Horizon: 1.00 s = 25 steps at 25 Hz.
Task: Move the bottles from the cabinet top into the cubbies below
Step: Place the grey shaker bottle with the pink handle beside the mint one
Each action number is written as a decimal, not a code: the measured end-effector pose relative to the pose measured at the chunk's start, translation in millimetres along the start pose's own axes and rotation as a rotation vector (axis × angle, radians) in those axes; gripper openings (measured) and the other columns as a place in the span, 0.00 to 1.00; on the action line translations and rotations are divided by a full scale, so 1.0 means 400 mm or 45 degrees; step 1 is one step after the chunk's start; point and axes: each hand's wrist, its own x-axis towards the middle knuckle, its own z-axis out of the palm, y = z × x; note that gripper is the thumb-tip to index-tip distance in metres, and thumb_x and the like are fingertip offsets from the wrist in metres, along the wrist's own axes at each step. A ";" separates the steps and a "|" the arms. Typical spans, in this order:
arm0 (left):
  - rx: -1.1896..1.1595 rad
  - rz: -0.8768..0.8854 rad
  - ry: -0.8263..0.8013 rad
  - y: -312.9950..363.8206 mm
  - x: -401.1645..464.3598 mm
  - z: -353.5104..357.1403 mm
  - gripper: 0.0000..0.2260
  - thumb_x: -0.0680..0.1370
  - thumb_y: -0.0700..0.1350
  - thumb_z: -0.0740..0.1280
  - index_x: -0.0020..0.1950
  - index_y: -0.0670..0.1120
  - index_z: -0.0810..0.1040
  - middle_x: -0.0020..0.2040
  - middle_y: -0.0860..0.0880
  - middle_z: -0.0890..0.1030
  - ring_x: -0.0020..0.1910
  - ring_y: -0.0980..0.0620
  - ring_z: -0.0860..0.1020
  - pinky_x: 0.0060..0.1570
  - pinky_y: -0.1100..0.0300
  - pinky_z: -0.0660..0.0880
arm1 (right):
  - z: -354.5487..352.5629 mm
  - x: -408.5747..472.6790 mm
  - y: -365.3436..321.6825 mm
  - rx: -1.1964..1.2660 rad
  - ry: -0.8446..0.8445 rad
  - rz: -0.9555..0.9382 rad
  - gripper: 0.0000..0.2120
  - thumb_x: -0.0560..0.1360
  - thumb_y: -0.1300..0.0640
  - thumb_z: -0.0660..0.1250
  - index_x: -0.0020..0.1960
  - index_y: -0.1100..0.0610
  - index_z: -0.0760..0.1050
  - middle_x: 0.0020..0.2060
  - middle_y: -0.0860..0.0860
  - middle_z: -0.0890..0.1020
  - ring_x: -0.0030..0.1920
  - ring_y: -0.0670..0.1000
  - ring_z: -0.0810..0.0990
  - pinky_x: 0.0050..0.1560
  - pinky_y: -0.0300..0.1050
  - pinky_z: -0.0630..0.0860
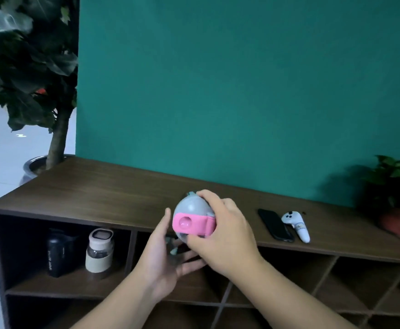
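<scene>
Between both hands, in front of the cabinet's upper edge, sits a clear bottle with a grey domed lid and pink flip strap (193,218), top tilted toward the camera. Right hand (225,236) is clamped over the lid from the right side, fingers wrapped round it. Left hand (165,255) is open palm-up, cupping the bottle's lower body (mostly hidden, blurred). Below-left of the left hand, the upper-left cubby of the dark brown wooden cabinet (94,193) holds a black bottle (57,252) and, just beside it, a clear bottle with beige cap and beige sleeve (99,250), both upright. Right of the right hand, on the cabinet top, lie a black phone (275,225) and a white controller (297,225), touching or nearly so. Farther right stands a small potted plant (396,198); far left behind, a large-leaf potted tree (28,67). Behind all, a teal wall (241,91).
</scene>
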 end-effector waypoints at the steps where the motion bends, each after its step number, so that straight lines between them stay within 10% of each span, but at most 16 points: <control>1: -0.037 -0.009 0.015 -0.020 -0.028 -0.009 0.27 0.81 0.64 0.66 0.64 0.43 0.87 0.58 0.37 0.88 0.47 0.39 0.90 0.47 0.41 0.85 | 0.006 -0.044 0.000 0.056 -0.046 0.021 0.40 0.73 0.41 0.80 0.80 0.32 0.66 0.62 0.45 0.76 0.64 0.49 0.80 0.68 0.50 0.82; 7: -0.226 -0.240 0.205 -0.218 -0.012 -0.153 0.20 0.83 0.49 0.68 0.67 0.36 0.84 0.58 0.34 0.88 0.49 0.38 0.89 0.40 0.45 0.87 | 0.167 -0.162 0.135 0.174 -0.341 0.303 0.43 0.76 0.44 0.78 0.87 0.34 0.65 0.72 0.46 0.75 0.72 0.51 0.81 0.76 0.47 0.79; 12: -0.265 -0.382 0.284 -0.337 0.141 -0.198 0.22 0.83 0.55 0.68 0.67 0.40 0.86 0.62 0.38 0.88 0.64 0.42 0.85 0.55 0.48 0.84 | 0.335 -0.143 0.240 0.011 -0.363 0.353 0.47 0.79 0.46 0.81 0.89 0.37 0.58 0.80 0.47 0.63 0.82 0.54 0.68 0.80 0.48 0.74; 16: -0.154 -0.340 0.406 -0.352 0.292 -0.218 0.18 0.87 0.55 0.61 0.62 0.45 0.85 0.52 0.44 0.89 0.49 0.47 0.86 0.34 0.56 0.83 | 0.430 -0.024 0.327 -0.004 -0.264 0.392 0.41 0.76 0.52 0.82 0.85 0.42 0.69 0.75 0.53 0.71 0.76 0.60 0.72 0.78 0.53 0.76; 19: -0.042 -0.327 0.496 -0.344 0.377 -0.233 0.17 0.89 0.52 0.57 0.55 0.44 0.81 0.43 0.45 0.83 0.38 0.48 0.79 0.43 0.51 0.79 | 0.485 0.061 0.370 0.000 -0.244 0.453 0.41 0.75 0.52 0.84 0.83 0.44 0.71 0.73 0.56 0.72 0.75 0.63 0.75 0.78 0.56 0.78; 25: -0.092 -0.299 0.451 -0.344 0.450 -0.256 0.18 0.88 0.50 0.60 0.77 0.51 0.76 0.53 0.50 0.83 0.47 0.51 0.81 0.65 0.51 0.76 | 0.528 0.183 0.404 0.002 -0.201 0.549 0.42 0.76 0.50 0.85 0.85 0.51 0.71 0.76 0.61 0.71 0.78 0.66 0.73 0.83 0.56 0.73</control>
